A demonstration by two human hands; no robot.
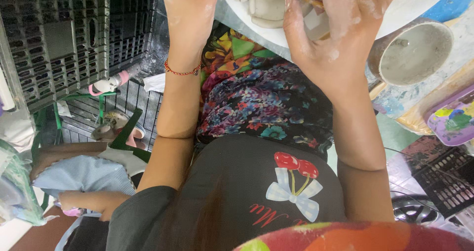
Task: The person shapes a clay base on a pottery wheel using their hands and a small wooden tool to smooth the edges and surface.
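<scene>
My left hand [190, 14], dusted with pale clay and wearing a red string bracelet at the wrist, reaches up to the top edge of the view; its fingers are cut off by the frame. My right hand [331, 31], also smeared with clay, curls over a pale clay piece [264, 6] that rests on a round white board [414, 4]. A thin yellowish tool tip shows just above the right fingers. Below both arms lie my flowered skirt and dark shirt.
A clay-coated round cup [417, 53] stands right of the board. A purple tray with paint smears [454, 120] lies at the right edge. Dark plastic crates [64, 38] fill the upper left. Another person's arm and blue cloth [79, 174] are at lower left.
</scene>
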